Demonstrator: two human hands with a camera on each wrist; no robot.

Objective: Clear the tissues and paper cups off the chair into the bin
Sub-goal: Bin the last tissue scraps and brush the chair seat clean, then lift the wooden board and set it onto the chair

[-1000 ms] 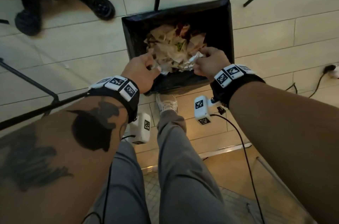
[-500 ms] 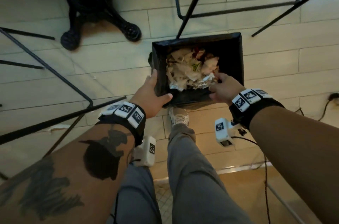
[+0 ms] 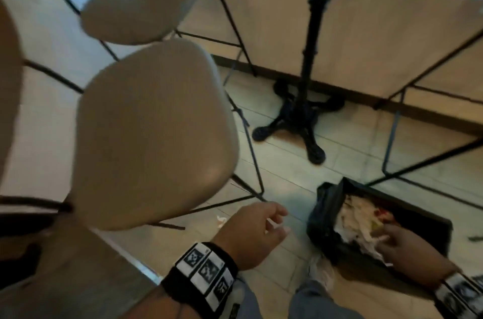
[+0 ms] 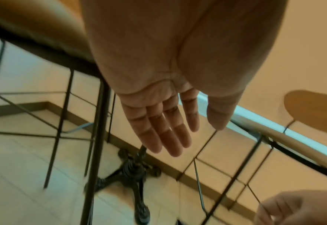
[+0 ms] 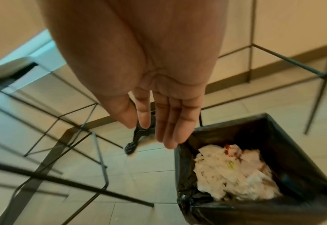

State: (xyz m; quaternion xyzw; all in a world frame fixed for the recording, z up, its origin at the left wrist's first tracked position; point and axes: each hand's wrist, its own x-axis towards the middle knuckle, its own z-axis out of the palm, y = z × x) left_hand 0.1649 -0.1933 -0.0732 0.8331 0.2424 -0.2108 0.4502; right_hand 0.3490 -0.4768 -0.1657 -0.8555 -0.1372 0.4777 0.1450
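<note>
The chair (image 3: 154, 133) with its tan seat stands left of the bin (image 3: 407, 216). The bin sits on the floor, black-lined, with crumpled tissues (image 5: 233, 172) piled inside. The left hand (image 3: 254, 233) hangs between chair and bin, grip wide and holding nothing. The right hand (image 3: 410, 253) hangs above the bin's near edge, fingers straight, grip holding nothing.

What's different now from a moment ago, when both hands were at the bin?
Both hands have let go. The left hand came off the bin's rim and now hangs open beside the chair. The right hand, which held a crumpled tissue over the bin, is open and empty above it. The view has swung up towards the chair. The bin is still on the floor, full of tissues.
</note>
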